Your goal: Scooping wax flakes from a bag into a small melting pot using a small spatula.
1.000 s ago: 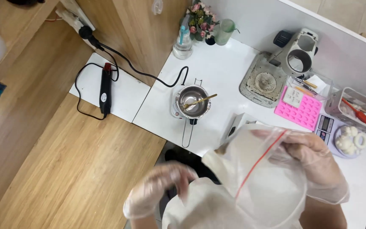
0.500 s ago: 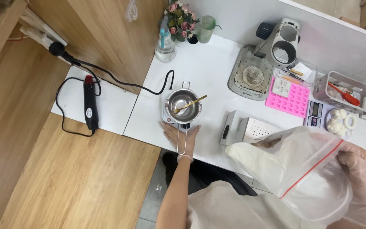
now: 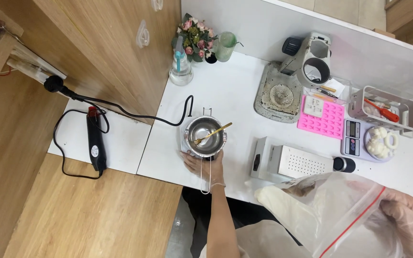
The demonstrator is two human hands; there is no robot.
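The left hand [image 3: 205, 165] rests at the near edge of the white table [image 3: 235, 95], fingers spread around the base of the small steel pot [image 3: 206, 137], touching its near side. The pot stands upright near the table's near-left corner, with a gold spoon [image 3: 212, 134] lying tilted inside it and a wire handle [image 3: 205, 179] projecting past the near edge. A black cord [image 3: 135, 114] runs from the pot's far side toward the left edge. The right hand [image 3: 409, 227], gloved, grips the clear zip bag [image 3: 340, 215] at the near-right corner; its fingers curl closed on the bag's rim. The bag hangs just off the near edge, beside a silver perforated box [image 3: 292, 162].
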